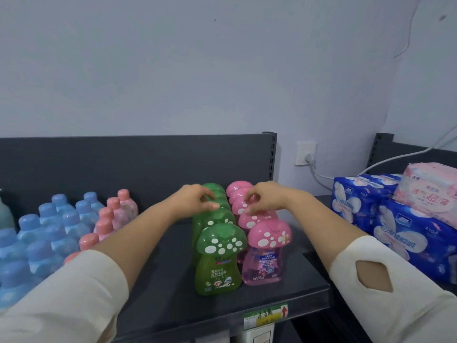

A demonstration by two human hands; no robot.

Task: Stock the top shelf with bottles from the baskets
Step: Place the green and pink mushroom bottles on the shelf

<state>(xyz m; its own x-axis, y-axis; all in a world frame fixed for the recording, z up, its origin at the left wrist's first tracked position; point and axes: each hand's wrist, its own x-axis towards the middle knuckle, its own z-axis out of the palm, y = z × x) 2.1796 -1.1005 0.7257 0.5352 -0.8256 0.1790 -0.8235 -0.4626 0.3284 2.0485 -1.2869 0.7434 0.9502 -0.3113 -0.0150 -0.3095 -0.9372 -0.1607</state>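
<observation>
Both hands pinching mushroom caps on the shelf (247,297) — left hand (195,200) green bottle (217,258), right hand (264,196) pink bottle (264,253).
Probably smooth, liquid-heavy plastic — I'd hold the neck just under each grip.

Soft, even, cool-toned light fills the scene, with no single source visible, leaving the wall (197,70) a flat bluish grey and casting only faint, diffuse shadows on the dark shelf (284,276) beneath the arms. The wide-angle lens bows the shelf's back panel and stretches the near sleeves (74,300) at the bottom corners, where detail goes soft. The whole picture is mildly blurred and smeary; the blue bottles (37,243) at the left edge look hazy, and small glints mark the green mushroom caps (221,237).
</observation>
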